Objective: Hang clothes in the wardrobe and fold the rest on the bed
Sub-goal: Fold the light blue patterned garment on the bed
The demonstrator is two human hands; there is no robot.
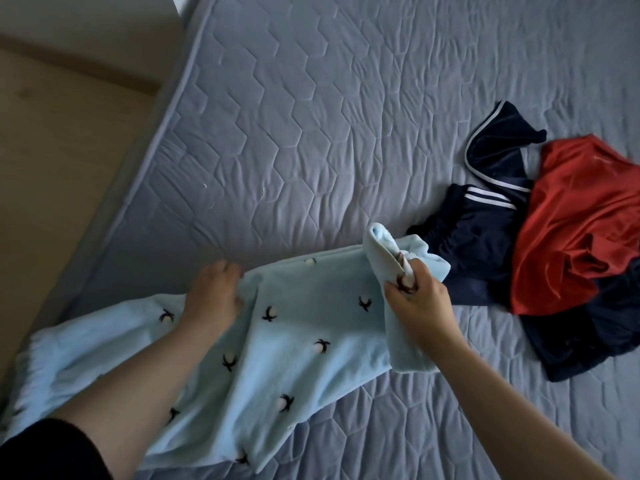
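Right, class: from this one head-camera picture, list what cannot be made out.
Head view only.
Light blue garment: its near end is cut off at the bottom-left edge.
Navy and red pile: pieces overlap, red cut by right edge; count unclear.
Left hand: fingertips blurred; pressing or pinching unclear.

The fleece garment [294, 344] lies on the bed [311, 116] under the left hand [212, 296]; the right hand [417, 304] holds its end up. Right of that hand lies a clothes heap [540, 237]; left of the left hand, the floor [59, 161].

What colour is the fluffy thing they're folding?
The fleece garment is light blue with small dark-and-white motifs, seen in the head view.
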